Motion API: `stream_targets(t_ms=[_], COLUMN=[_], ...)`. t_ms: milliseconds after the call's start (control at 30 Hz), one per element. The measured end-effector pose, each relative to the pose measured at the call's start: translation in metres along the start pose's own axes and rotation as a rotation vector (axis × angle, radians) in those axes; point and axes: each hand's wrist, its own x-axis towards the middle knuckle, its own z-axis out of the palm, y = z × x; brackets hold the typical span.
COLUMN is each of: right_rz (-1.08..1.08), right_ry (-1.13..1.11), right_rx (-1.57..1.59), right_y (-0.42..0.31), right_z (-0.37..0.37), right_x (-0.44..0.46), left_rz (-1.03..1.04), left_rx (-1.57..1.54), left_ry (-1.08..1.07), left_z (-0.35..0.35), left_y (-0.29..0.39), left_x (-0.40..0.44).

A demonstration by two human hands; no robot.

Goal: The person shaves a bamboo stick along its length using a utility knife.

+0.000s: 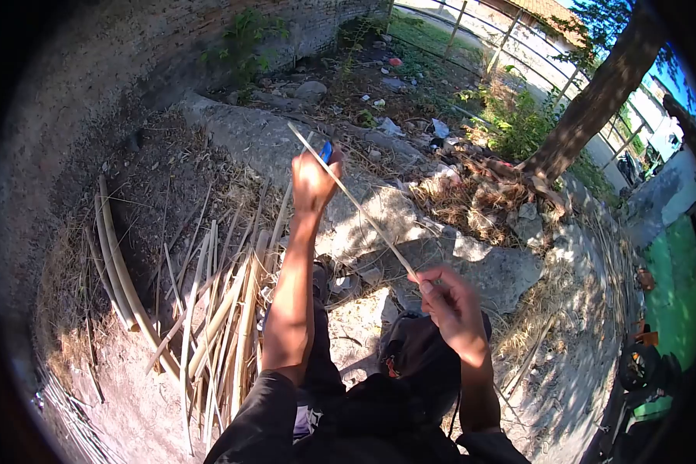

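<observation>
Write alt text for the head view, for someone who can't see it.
A person's right hand pinches the near end of a thin pale strip, which slants up past the left hand, closed around a blue object too small to identify. Long pieces lie heaped on the ground to the left; a tree trunk rises at upper right.

This is an outdoor yard: a rough, weathered brick wall [301, 32] borders dusty, sunlit bare ground [127, 387], with a leaning brown tree trunk [599, 97], flat grey rock slabs [491, 274], a thin-railed post fence [456, 27] and heaped, pale bamboo-like strips [243, 325].
</observation>
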Motion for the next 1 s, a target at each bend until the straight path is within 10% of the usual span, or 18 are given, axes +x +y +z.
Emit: stream_targets(t_ms=[300, 467, 633, 1000], right_rz=[-0.156, -0.277, -0.412, -0.294], right_ry=[0.250, 0.199, 0.140, 0.096], right_rx=[-0.134, -0.246, -0.156, -0.132], right_y=[-0.012, -0.015, -0.016, -0.020], right_z=[-0.014, -0.014, -0.002, -0.011], right_x=[0.021, 0.065, 0.081, 0.087], left_rz=[-0.018, 0.454, 0.225, 0.336], left_rx=[-0.213, -0.284, -0.159, -0.190], left_ry=[-0.123, -0.104, -0.434, -0.428], left_z=[-0.002, 0.031, 0.021, 0.026], left_y=[0.054, 0.077, 0.088, 0.083], left_x=[-0.031, -0.058, -0.058, -0.059])
